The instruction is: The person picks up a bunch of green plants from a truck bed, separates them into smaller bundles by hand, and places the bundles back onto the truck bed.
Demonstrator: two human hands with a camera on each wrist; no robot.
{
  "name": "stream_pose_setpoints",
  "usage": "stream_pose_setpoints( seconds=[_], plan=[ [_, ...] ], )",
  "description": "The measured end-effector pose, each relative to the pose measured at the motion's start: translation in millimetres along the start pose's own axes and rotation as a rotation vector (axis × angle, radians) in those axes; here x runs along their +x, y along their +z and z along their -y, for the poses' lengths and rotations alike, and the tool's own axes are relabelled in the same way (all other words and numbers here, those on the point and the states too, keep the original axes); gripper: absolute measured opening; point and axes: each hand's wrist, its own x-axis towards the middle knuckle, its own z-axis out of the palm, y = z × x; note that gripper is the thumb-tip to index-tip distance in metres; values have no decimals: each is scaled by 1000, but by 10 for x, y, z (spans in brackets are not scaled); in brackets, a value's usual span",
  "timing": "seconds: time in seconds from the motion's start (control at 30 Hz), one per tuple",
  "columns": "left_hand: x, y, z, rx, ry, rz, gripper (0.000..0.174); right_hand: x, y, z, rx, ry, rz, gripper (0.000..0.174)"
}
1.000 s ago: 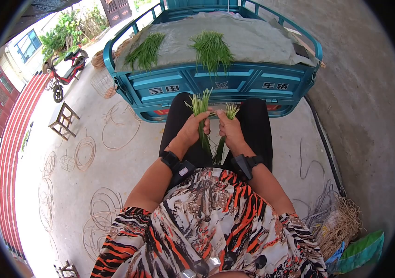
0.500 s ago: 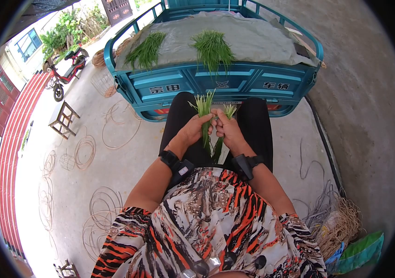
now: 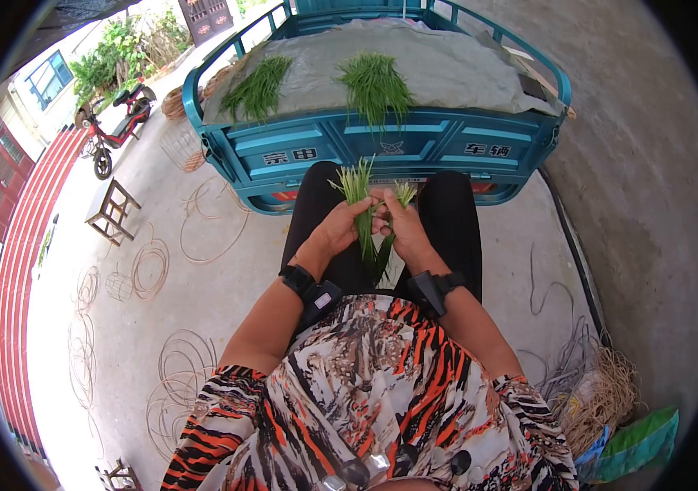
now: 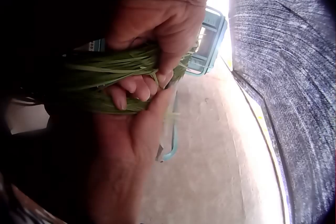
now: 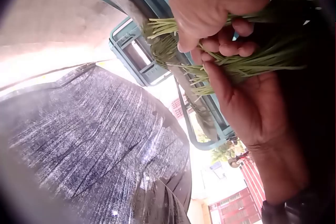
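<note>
Left hand [image 3: 338, 229], curled round green stalks [image 3: 354, 182]; right hand [image 3: 408, 232], gripping a thinner bunch [image 3: 404, 193]; fingers meeting over lap [image 3: 308, 225], pale ends up, apparently for finger reach; two bunches [image 3: 376, 86], apart on grey cover [image 3: 313, 82]

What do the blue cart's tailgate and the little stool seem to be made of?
The tailgate looks like glossy painted metal: its stamped panels catch the light. The stool is probably wood, judging by its brown, straight, squared legs.

Scooter [image 3: 120, 127], stool [image 3: 112, 210], perhaps cane coils [image 3: 164, 274]
</note>
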Motion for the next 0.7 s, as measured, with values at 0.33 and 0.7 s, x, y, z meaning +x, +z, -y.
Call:
stream_pose_setpoints(
  seconds=[0.33,0.7],
  plan=[
    [13,-12,10,-64,67,-159,17,2,2,185,98,-332,-171,36],
    [-11,-92,-28,-59,22,-111,18,-535,207,1224,-8,-793,-421,30]
  ],
)
